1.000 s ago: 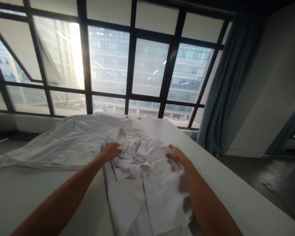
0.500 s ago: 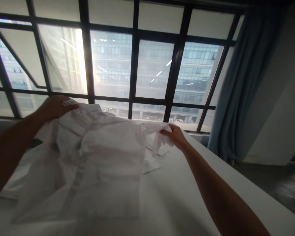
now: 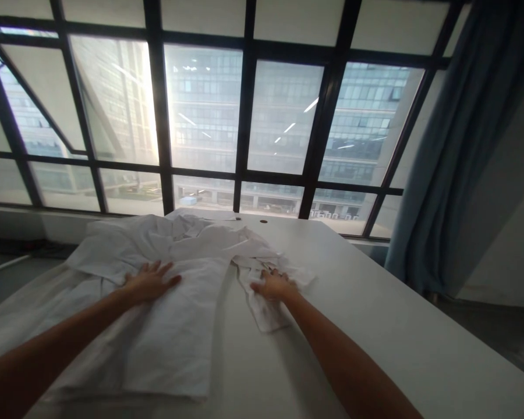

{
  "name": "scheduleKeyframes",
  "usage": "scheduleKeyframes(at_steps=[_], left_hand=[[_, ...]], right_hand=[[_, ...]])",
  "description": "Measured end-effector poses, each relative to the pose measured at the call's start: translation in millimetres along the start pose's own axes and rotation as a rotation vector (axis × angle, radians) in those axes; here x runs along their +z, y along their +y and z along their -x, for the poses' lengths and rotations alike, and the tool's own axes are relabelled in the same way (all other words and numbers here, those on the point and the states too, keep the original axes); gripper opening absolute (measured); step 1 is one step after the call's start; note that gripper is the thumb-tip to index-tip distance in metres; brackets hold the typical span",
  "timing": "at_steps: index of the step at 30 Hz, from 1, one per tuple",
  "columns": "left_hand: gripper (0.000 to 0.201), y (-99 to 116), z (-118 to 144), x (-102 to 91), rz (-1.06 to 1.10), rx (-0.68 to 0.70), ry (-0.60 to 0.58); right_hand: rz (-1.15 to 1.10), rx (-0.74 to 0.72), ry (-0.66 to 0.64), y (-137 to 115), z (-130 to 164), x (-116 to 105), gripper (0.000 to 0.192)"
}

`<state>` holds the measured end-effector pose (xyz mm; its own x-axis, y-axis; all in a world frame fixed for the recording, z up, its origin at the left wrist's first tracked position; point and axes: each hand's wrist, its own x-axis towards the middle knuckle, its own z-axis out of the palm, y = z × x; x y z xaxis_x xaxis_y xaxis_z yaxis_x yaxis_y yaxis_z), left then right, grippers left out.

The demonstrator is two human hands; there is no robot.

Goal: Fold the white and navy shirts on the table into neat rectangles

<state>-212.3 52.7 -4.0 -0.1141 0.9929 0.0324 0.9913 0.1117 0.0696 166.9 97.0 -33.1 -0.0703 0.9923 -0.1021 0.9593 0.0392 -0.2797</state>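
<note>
A white shirt (image 3: pixel 174 326) lies spread over the white table (image 3: pixel 344 291), its far end bunched into folds. My left hand (image 3: pixel 151 282) rests on the body of the shirt with fingers spread, palm down. On the right, a sleeve (image 3: pixel 266 314) angles away from the body and bends toward me. My right hand (image 3: pixel 276 285) lies on that sleeve, fingers apart and partly blurred. Cloth covers part of the table's left side.
Dark-framed windows (image 3: pixel 248 174) stand beyond the table, with one pane tilted at the left. A blue curtain (image 3: pixel 436 192) hangs at the right. Small round holes (image 3: pixel 264 221) mark the table's far end.
Both hands have let go of the raised shirt and come down toward me. The shirt has dropped flat onto the table, and my hands now press on it.
</note>
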Motion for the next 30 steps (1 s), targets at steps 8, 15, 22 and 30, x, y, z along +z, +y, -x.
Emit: scheduleKeyframes(at_steps=[8, 15, 22, 30], left_hand=[[0.07, -35, -19, 29.4, -0.008, 0.03, -0.011], [0.067, -43, -33, 38.1, 0.008, 0.08, 0.063], [0.065, -36, -27, 35.8, -0.059, 0.048, 0.094], [0.04, 38, 40, -0.8, -0.009, 0.256, 0.233]], right_hand=[[0.1, -0.079, -0.056, 40, -79, -19, 0.078], [0.292, 0.094, 0.363, 38, -110, -20, 0.043], [0.237, 0.065, 0.471, 24, -32, -26, 0.045], [0.267, 0.076, 0.219, 59, 94, -30, 0.055]])
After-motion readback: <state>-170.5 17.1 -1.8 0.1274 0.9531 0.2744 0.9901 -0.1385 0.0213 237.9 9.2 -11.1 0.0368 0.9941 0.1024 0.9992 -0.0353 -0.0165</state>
